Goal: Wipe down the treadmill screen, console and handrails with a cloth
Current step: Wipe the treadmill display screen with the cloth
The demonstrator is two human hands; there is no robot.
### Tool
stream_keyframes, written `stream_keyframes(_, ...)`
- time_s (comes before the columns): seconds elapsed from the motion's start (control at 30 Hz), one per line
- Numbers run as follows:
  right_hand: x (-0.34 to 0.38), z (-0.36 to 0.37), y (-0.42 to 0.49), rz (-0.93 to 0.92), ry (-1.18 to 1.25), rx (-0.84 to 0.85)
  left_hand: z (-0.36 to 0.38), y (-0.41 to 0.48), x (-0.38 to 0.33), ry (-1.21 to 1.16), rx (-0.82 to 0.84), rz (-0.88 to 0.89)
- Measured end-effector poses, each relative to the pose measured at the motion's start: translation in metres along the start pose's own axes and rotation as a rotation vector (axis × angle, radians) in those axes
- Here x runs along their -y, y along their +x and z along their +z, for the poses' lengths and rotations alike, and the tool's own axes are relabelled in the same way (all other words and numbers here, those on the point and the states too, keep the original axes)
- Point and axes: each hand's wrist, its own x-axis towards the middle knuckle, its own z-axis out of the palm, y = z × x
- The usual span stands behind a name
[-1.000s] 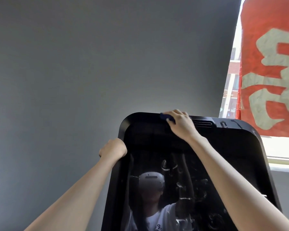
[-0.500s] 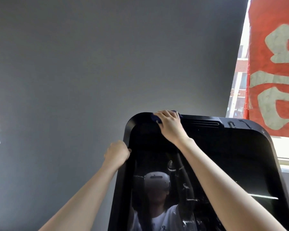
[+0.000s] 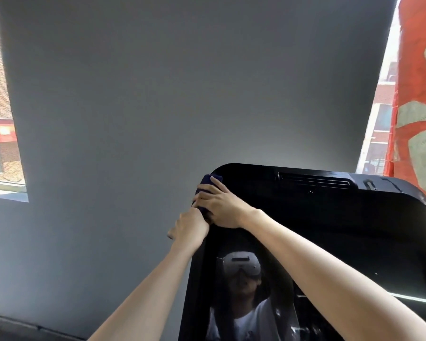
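Cloth (image 3: 208, 183), dark blue and bunched, sits at ten o'clock on the glossy black round-cornered screen (image 3: 330, 230), gripped by the right hand (image 3: 221, 207); left hand (image 3: 190, 226) clasps the edge beside it.

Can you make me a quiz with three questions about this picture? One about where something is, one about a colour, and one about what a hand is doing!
1. Where is the cloth?
A) on the top left corner of the screen
B) on the floor
C) in a bucket

2. What colour is the banner on the right?
A) green
B) red with pale marks
C) yellow

3. What is the left hand doing?
A) waving
B) hanging down
C) gripping the screen's left edge

Answers:
1 A: the right hand holds the cloth against that corner.
2 B: the banner is red with pale shapes.
3 C: the left hand clasps the edge just below the cloth.
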Motion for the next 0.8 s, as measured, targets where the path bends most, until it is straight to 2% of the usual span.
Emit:
stream_keyframes(0.1,-0.016,-0.009,0.009,0.021,-0.025,-0.04,0.0,-0.001,0.002,-0.009,0.016,0.015)
stream_keyframes(0.23,-0.016,-0.014,0.03,0.376,0.031,-0.143,0.001,0.001,0.003,-0.01,0.042,0.039)
stream_keyframes(0.27,-0.011,-0.011,0.03,0.375,0.014,-0.134,0.002,0.0,0.003,-0.006,0.039,0.044)
stream_keyframes(0.4,-0.012,-0.019,0.005,0.082,0.006,-0.002,0.005,-0.005,0.002,0.0,0.019,0.056)
stream_keyframes(0.47,-0.023,-0.026,0.007,0.137,0.035,-0.033,0.004,-0.003,0.003,-0.042,0.021,0.058)
stream_keyframes(0.57,-0.019,-0.021,0.02,0.406,0.117,-0.18,0.005,0.0,0.01,-0.106,0.034,0.067)
stream_keyframes(0.6,-0.014,-0.016,0.022,0.441,0.123,-0.196,0.005,0.001,0.012,-0.116,0.033,0.069)
stream_keyframes(0.73,-0.012,-0.012,0.008,0.252,0.101,-0.073,-0.001,0.003,0.014,-0.11,0.042,0.104)
stream_keyframes(0.8,-0.015,-0.016,0.01,0.245,0.11,-0.036,-0.003,0.002,0.019,-0.149,0.076,0.129)
